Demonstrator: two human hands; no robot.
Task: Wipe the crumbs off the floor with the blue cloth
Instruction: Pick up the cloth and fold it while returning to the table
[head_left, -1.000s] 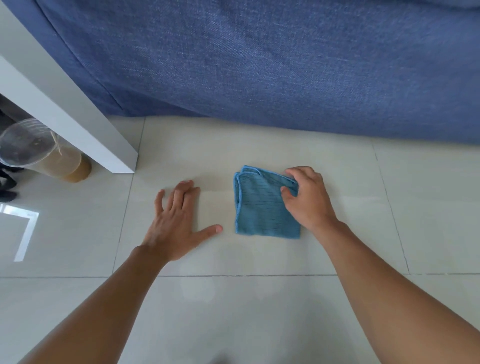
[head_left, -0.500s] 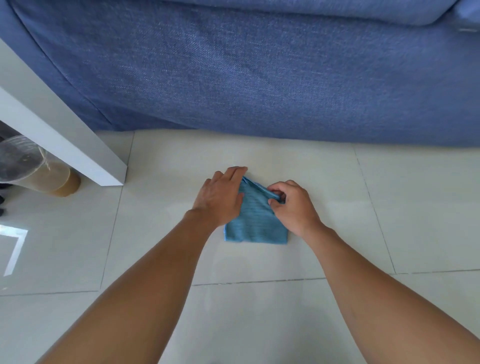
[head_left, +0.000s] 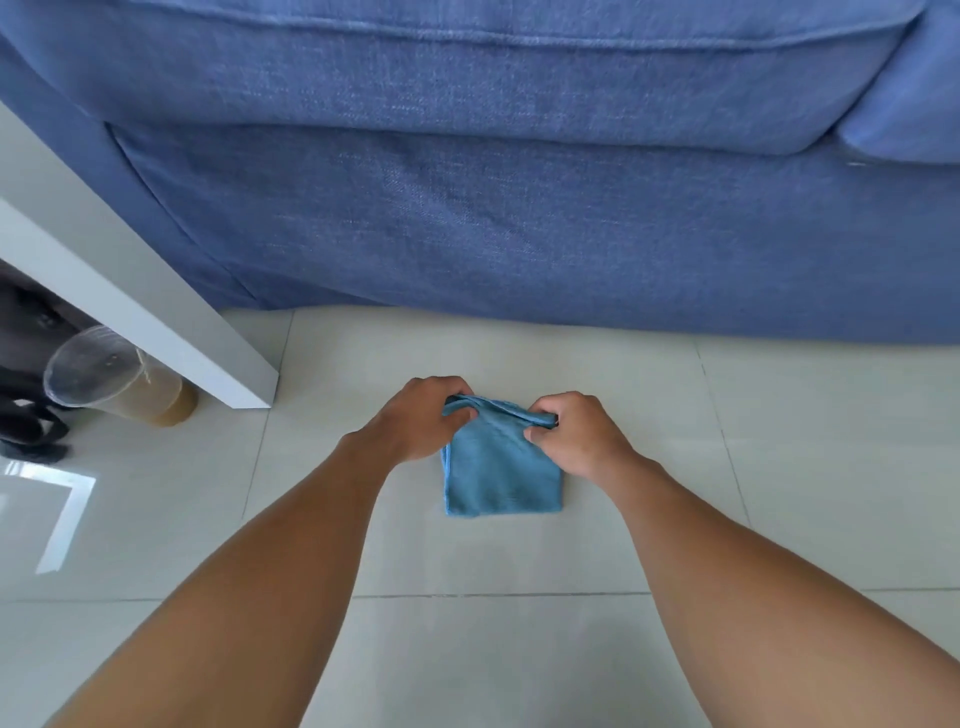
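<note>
The folded blue cloth (head_left: 501, 475) lies on the pale tiled floor (head_left: 519, 649) in front of a blue sofa. My left hand (head_left: 418, 423) pinches its far left corner and my right hand (head_left: 576, 434) pinches its far right corner. The far edge is lifted and bunched between the two hands, while the near part rests flat on the tile. I see no crumbs on the tiles around the cloth.
The blue sofa (head_left: 519, 208) fills the far side. A white table leg (head_left: 156, 322) slants down at the left, with a clear plastic cup of brown drink (head_left: 119, 384) beneath it and dark straps (head_left: 26, 426) at the far left edge.
My left hand left the floor, moved right and took the cloth's far left corner. Both hands now raise the far edge. The view has tilted up toward the sofa.
</note>
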